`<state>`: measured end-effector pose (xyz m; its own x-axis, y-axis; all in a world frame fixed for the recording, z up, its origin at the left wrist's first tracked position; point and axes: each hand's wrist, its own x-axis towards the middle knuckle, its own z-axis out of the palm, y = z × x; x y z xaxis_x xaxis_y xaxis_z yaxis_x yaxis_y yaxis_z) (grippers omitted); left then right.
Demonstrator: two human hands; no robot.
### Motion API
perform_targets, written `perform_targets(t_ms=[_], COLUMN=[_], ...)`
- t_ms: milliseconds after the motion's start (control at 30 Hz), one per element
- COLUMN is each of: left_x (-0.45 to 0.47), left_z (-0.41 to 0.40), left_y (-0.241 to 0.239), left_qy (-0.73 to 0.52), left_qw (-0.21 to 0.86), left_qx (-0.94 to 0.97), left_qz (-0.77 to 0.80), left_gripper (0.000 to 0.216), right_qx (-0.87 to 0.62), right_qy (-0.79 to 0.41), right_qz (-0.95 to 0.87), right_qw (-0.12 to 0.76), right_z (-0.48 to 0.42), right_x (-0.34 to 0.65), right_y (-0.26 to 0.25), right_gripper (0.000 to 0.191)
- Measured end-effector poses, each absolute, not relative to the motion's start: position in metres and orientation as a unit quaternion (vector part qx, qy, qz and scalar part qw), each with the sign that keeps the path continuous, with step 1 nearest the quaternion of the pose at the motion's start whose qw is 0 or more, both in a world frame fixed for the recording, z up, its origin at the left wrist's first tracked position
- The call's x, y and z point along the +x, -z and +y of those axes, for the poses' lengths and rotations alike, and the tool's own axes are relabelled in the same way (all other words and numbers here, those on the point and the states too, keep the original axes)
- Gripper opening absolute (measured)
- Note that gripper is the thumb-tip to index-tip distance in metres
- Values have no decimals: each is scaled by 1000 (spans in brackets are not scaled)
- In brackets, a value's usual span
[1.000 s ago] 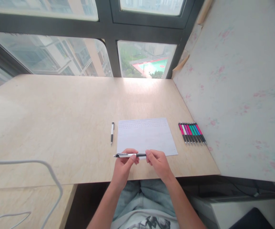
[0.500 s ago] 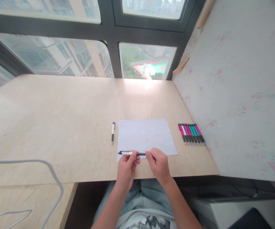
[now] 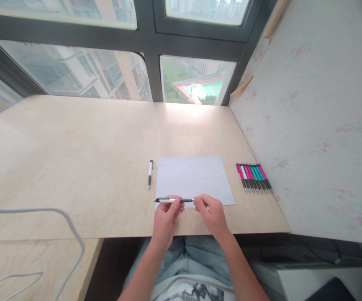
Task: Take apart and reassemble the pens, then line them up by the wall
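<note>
A white ballpoint pen with a black grip (image 3: 168, 200) lies level between my hands, its clip end to the left. My left hand (image 3: 165, 219) is closed around its middle, thumb on top. At the silver tip, the fingers of my right hand (image 3: 211, 212) are pinched together, touching or nearly touching the point. Beneath the hands is a sheet of paper (image 3: 193, 177) with lines of handwriting along its top. A second white-and-black pen (image 3: 150, 174) lies left of the sheet.
A row of several coloured pens (image 3: 254, 177) lies to the right by the flowered wall (image 3: 319, 125). A white cable (image 3: 70, 223) loops over the left of the pale desk (image 3: 74, 159). Windows (image 3: 196, 79) stand behind the desk.
My right hand's fingers have slid slightly right along the pen, so its silver tip now shows. My left hand keeps its hold. The view has shifted slightly.
</note>
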<state>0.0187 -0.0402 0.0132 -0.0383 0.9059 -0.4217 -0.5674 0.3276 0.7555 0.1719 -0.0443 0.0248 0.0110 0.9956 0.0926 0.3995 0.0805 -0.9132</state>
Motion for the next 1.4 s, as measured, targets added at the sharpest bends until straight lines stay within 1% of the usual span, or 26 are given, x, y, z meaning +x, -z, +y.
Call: perform_targets(t_ms=[133, 233, 300, 400, 600, 933, 1400], left_x=[18, 18, 19, 19, 18, 17, 18], left_z=[-40, -40, -41, -41, -41, -40, -43], left_y=[-12, -13, -14, -15, -14, -14, -8], left_qy=[-548, -544, -540, -538, -542, -538, -532], left_qw=[672, 677, 681, 683, 690, 695, 702], left_qx=[195, 205, 208, 207, 187, 191, 202], left_qz=[459, 451, 448, 448, 441, 436, 428], left_gripper=[26, 25, 24, 22, 21, 21, 22], right_qx=[-555, -550, -555, -564, -580, -549, -540], right_qy=[-385, -412, -421, -412, -397, -378, -368], right_qz=[-594, -569, -564, -574, -551, -573, -597], right_qw=[438, 452, 443, 428, 451, 477, 466], right_z=[-44, -44, -44, -43, -43, -43, -43], right_x=[174, 175, 175, 176, 176, 177, 172], right_y=[-26, -25, -25, -24, -18, -22, -25], right_gripper=[14, 21, 18, 26, 16, 15, 11])
